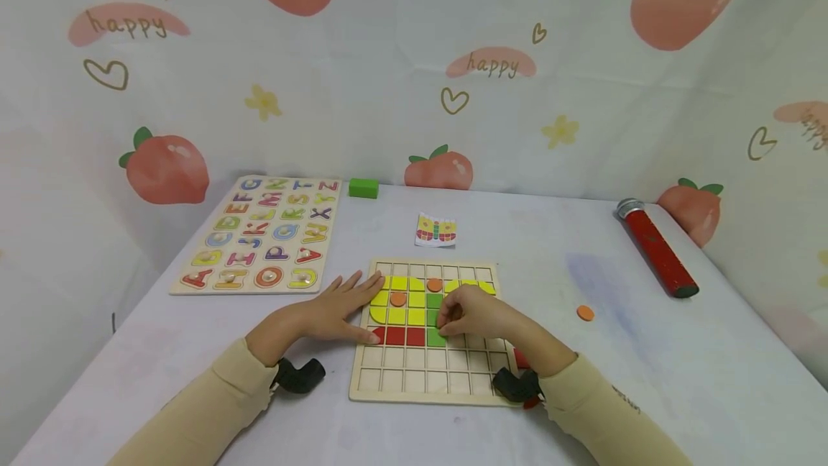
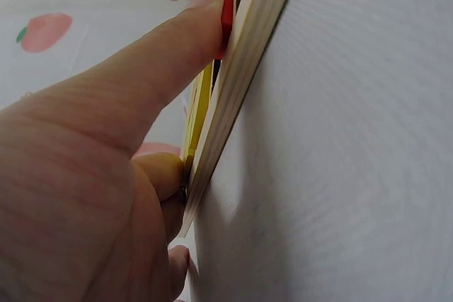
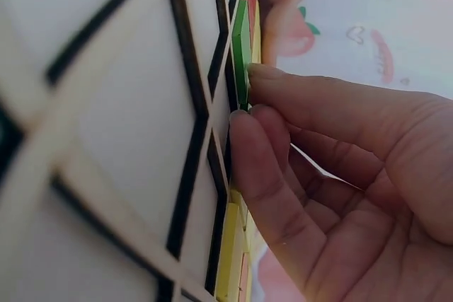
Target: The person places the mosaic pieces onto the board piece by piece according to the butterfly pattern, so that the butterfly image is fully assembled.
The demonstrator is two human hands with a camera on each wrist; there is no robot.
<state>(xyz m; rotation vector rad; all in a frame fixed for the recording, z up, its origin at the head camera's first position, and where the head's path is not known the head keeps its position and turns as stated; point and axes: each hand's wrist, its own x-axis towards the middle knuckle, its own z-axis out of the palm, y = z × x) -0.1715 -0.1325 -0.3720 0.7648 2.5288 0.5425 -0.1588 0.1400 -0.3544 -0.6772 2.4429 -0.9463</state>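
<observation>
A wooden grid board point(image 1: 404, 381) lies on the table, partly filled with flat coloured pieces. My left hand point(image 1: 331, 311) rests spread over its left edge, the thumb on the end red piece point(image 2: 228, 6) and the fingertips by the yellow pieces point(image 1: 397, 316). In the middle column, my right hand point(image 1: 480, 313) pinches at a green square tile point(image 1: 435, 339), thumb on its face and index fingertip at its edge in the right wrist view. More green squares sit above that tile, red pieces point(image 1: 416, 337) left of it. Orange discs point(image 1: 397, 299) lie among the yellow.
Behind the board lies a small butterfly pattern card point(image 1: 436, 229). An alphabet puzzle board point(image 1: 259, 236) is at the left, a green block point(image 1: 364, 188) behind it. On the right are a loose orange disc point(image 1: 585, 313) and a red microphone-like object point(image 1: 660, 250). Red pieces point(image 1: 521, 359) show beneath my right forearm.
</observation>
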